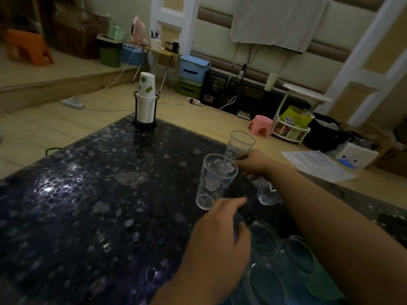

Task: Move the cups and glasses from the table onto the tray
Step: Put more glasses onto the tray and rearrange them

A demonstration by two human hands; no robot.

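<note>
Table point(92, 194): a dark, speckled, glossy top, catching glare toward its left part.

Paper cup stack point(145, 100): white cups, upside down in a black wire holder, at the table's far edge, well apart from both hands.

Right hand point(253, 165): reaching out over the table's right part, fingers pinched on the foot of the tall clear glass point(239, 148), which is tilted with its mouth pointing away and up.

Hello-Kitty glass point(214, 179): a wider clear tumbler with a faint printed figure, just beside the tall glass on its near left; its rim overlaps the tall glass's foot from where I stand. I cannot tell whether the right fingertips touch its rim as well.

Left hand point(218, 236): nearer than the printed tumbler, back of the hand up, fingers curled loosely downward, forefinger stretched toward the tumbler's base. Whether it grips anything I cannot tell; a clear rim shows just under its fingers.

Small glass point(267, 193): clear, on the table right of the printed tumbler, partly hidden under the right forearm.

Clustered glasses point(284, 260): several clear ones close together at the table's near right corner, beneath the right arm.

Green tray point(326, 287): only an edge shows, under that cluster.
</note>
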